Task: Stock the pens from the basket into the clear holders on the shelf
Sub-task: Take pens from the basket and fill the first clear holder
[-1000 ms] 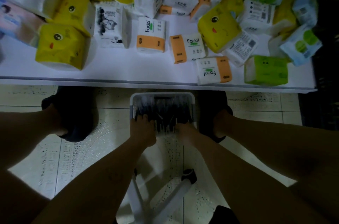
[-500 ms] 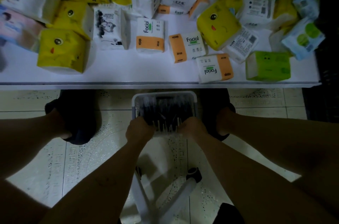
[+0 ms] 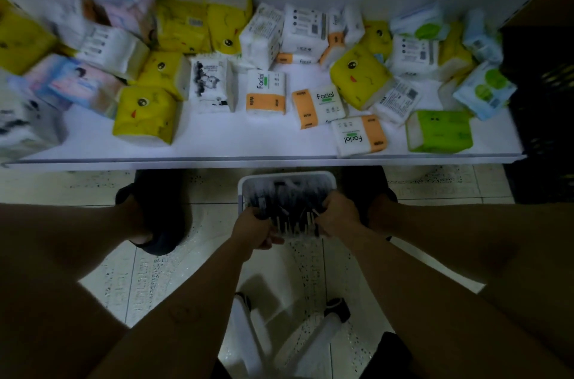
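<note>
Head view is showing both hands down in the white basket (image 3: 287, 175), which is sitting on the floor between the person's feet. The left hand (image 3: 253, 229) and the right hand (image 3: 338, 217) are each curling their fingers round an end of the row of pens (image 3: 292, 211), so the bundle is lying between the two sets of fingers, with the pale tips pointing back towards the wrists.

The pens are looking light, stiff and smooth-barrelled, so a loose handful is likely to be fanning out or sliding. Squeezing the bunch across the barrels, near the middle, should be keeping it together.

Much is staying unclear. The dim light and blur are hiding how many pens each hand is gripping, and the fingertips are buried among them. No clear holders are showing. Beyond the fingers, the white shelf (image 3: 217, 142) is carrying only scattered tissue packs (image 3: 265, 93).
</note>
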